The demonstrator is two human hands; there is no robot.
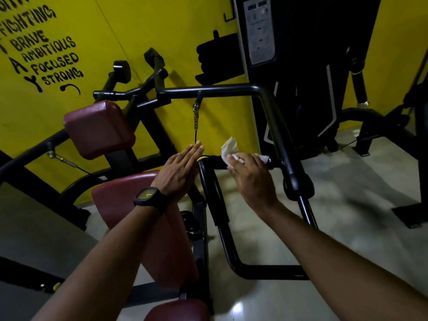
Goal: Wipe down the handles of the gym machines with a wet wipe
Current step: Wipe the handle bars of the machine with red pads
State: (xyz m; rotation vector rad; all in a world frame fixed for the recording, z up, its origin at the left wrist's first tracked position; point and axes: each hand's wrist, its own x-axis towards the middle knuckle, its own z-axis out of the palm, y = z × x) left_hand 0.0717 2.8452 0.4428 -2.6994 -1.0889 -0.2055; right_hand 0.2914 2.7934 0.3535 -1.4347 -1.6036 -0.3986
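My right hand (250,179) holds the wet wipe (229,147) on the handle (215,164).
Its fingers curl over the wipe; my left hand (180,172) is flat, fingers straight and together, just beside the handle's yellow-ringed end.

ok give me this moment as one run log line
phase: wiping | right hand: holds wet wipe on black handle | left hand: flat, fingers straight, beside the yellow-ringed end | left contact: unclear
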